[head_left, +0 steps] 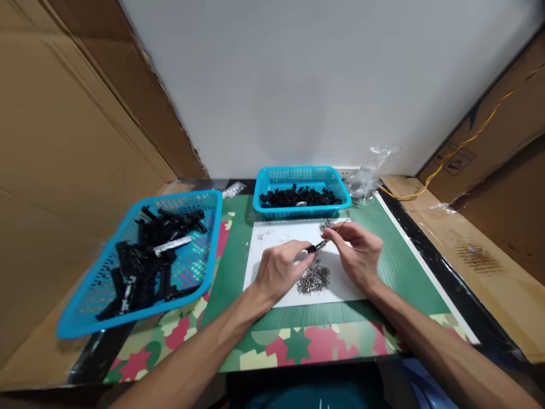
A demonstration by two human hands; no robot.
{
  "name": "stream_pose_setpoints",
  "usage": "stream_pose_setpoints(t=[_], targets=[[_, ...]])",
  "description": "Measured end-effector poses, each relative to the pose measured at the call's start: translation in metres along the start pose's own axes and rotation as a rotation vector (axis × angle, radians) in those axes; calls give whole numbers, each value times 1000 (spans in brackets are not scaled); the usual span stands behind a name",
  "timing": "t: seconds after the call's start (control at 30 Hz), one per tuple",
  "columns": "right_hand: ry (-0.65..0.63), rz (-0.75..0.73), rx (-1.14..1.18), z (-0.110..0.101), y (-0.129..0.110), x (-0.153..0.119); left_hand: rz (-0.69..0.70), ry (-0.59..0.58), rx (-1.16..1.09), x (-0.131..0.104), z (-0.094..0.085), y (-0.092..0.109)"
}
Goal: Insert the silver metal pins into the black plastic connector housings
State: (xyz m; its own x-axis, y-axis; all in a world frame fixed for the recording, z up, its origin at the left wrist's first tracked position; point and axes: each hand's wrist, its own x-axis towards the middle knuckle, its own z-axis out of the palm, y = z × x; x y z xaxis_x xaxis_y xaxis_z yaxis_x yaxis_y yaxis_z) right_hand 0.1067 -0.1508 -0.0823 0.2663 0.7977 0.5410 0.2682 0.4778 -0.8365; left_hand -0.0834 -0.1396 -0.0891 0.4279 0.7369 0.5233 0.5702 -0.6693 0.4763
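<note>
Above a white sheet [281, 236] I hold a small black plastic part [317, 247] with a pale strip along it. My left hand [283, 264] pinches its left end between thumb and fingers. At its other end is my right hand [357, 247], with thumb and index finger closed together; whether they grip the part or a tiny metal piece is too small to tell. Just below the hands lies a pile of small metal pieces [314, 279]. A smaller metal pile [326, 225] sits behind the right fingertips, and a few loose bits [261, 234] are scattered at the sheet's far left.
On the left stands a large blue basket [215, 250] holding black plastic parts [164, 244]. A smaller blue basket [302, 212] with black pieces is at the back, beside clear plastic bags [364, 182]. Cardboard [85, 102] walls the left side; a yellow cable [462, 142] hangs at right.
</note>
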Motion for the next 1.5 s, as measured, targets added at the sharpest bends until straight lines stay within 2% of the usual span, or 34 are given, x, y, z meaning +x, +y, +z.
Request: stream_pose_setpoints(t=[0.1, 0.2, 0.37, 0.43, 0.53, 0.6, 0.7, 0.8, 0.9, 1.0, 1.07, 1.17, 1.27, 1.4, 1.5], targets=[[86, -58, -6, -10, 3, 9, -25, 80, 19, 7, -9, 0], [141, -145, -107, -21, 9, 18, 1, 155, 106, 25, -27, 2], [105, -246, -204, -26, 14, 27, 14, 238, 218, 88, -51, 4], [69, -272, -220, -25, 16, 28, -15, 198, 229, 118, -51, 3], [13, -334, -263, -22, 21, 28, -65, 17, 285, 157, -40, 1], [-7, -372, -299, -20, 26, 28, -57, -94, 305, 175, -31, -1], [-24, -386, -354, -20, 30, 29, -37, -231, 319, 186, -18, -4], [-19, -377, -382, -21, 29, 30, -26, -305, 327, 185, -12, -4], [-6, -375, -394, -22, 28, 30, -27, -313, 335, 179, -12, -3], [-18, -375, -414, -24, 28, 30, -49, -280, 346, 172, -20, -1], [-34, -373, -411, -27, 28, 30, -75, -246, 347, 166, -32, -2], [-105, -361, -399, -31, 29, 29, -144, -185, 356, 152, -60, -9], [-226, -380, -485, -34, 31, 26, -237, -123, 398, 132, -100, -24], [-319, -428, -628, -36, 34, 18, -415, -76, 519, 93, -163, -53], [-374, -453, -655, -38, 37, 13, -538, -96, 619, 56, -204, -72]])
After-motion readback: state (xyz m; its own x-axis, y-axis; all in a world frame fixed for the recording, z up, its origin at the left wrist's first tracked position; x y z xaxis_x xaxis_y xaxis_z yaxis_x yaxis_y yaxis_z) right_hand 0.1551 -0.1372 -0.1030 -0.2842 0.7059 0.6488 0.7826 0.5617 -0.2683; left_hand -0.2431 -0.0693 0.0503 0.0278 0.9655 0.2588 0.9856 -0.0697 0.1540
